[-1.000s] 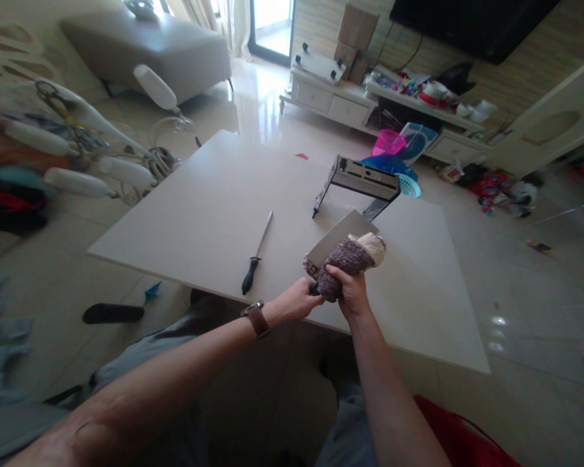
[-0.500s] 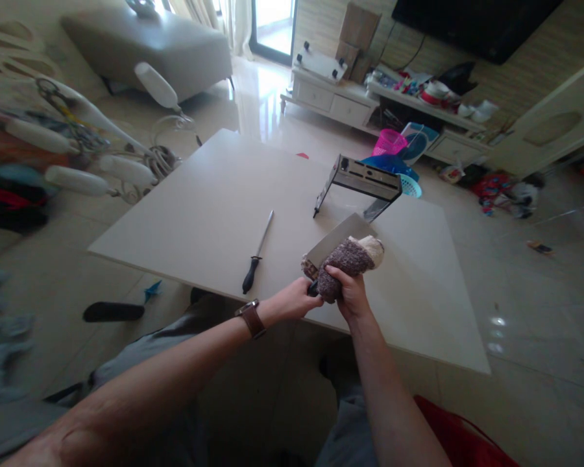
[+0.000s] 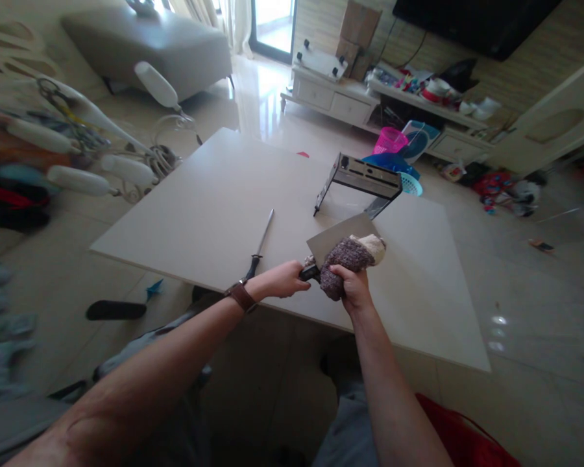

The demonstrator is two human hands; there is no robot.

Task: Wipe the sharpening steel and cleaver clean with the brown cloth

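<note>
My left hand (image 3: 287, 279) is closed round the black handle of a cleaver (image 3: 338, 235), whose broad blade points up and to the right over the table. In my right hand (image 3: 353, 285) is a bunched brown and cream cloth (image 3: 348, 259), pressed against the blade and covering its lower part. A bit of the cloth shows at the blade's other side, near the handle. To the left of the cleaver, a honing steel (image 3: 265, 235) lies on the white table (image 3: 199, 194), its black handle partly behind my left wrist.
Beyond the blade stands a metal frame with a slotted top (image 3: 367, 176). White lamp arms (image 3: 156, 84) reach in at the left of the table. Past its far edge are a pink basket (image 3: 390, 141) and a white TV cabinet (image 3: 328, 100). A red bag (image 3: 448, 431) sits low right.
My left hand has drawn left with the cleaver's handle, so more of the handle shows outside the cloth. The right hand and cloth have barely moved.
</note>
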